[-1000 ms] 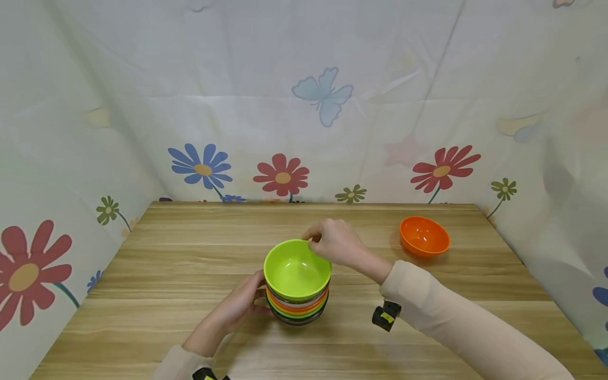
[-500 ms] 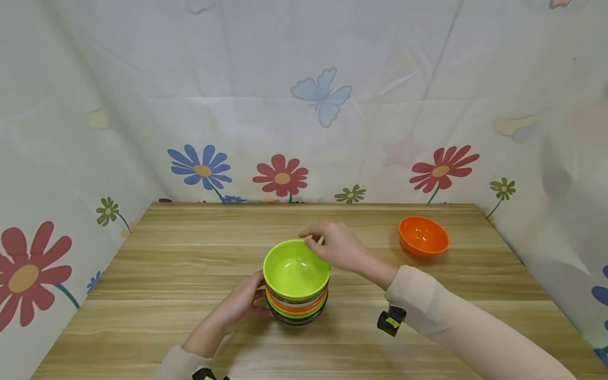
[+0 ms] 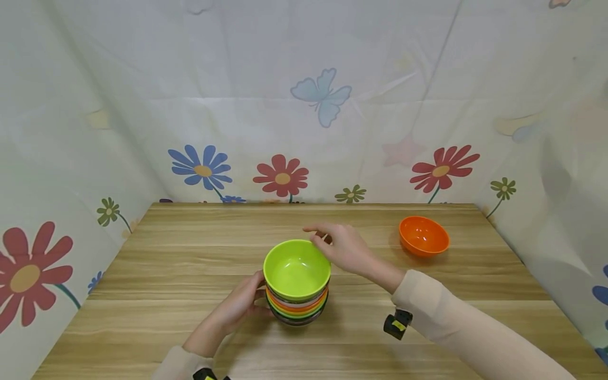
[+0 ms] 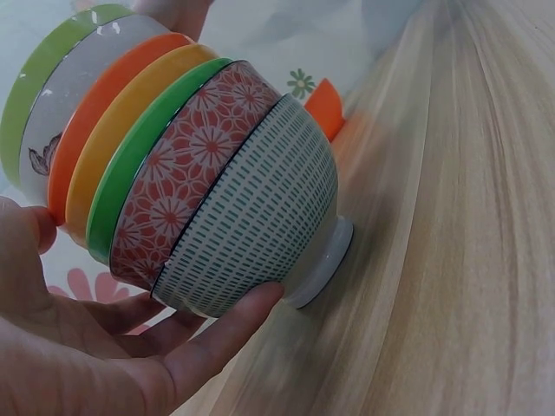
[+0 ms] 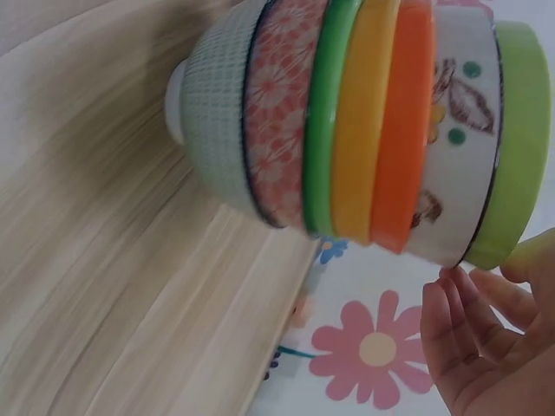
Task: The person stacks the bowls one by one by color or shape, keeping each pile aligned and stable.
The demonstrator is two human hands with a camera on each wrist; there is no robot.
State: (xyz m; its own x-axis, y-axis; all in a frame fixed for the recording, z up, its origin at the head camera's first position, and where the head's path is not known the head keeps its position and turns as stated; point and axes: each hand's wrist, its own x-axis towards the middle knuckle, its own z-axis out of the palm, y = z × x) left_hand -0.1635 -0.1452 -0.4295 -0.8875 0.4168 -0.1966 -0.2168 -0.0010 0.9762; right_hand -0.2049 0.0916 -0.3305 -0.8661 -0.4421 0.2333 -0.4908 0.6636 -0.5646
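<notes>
A stack of nested bowls stands on the table in the head view, topped by a lime-green bowl (image 3: 296, 269). Below it, the left wrist view shows a white patterned bowl, an orange bowl (image 4: 87, 121), a yellow bowl, a green bowl (image 4: 130, 165), a red floral bowl (image 4: 186, 165) and a dashed-pattern bowl (image 4: 260, 217) at the bottom. My left hand (image 3: 239, 303) holds the stack's left side, thumb near the orange bowl and fingers round the lower bowls. At the lime-green bowl's far right rim is my right hand (image 3: 344, 245), its thumb and fingers parted, fingertips close to the rim.
An orange bowl (image 3: 424, 236) sits alone at the back right of the wooden table (image 3: 190, 237). Behind the table hangs a white curtain (image 3: 214, 68) printed with flowers and a butterfly.
My right hand's thumb and fingers have loosened from the lime-green bowl's rim, and the hand has shifted slightly right. The left hand and the stack look unmoved.
</notes>
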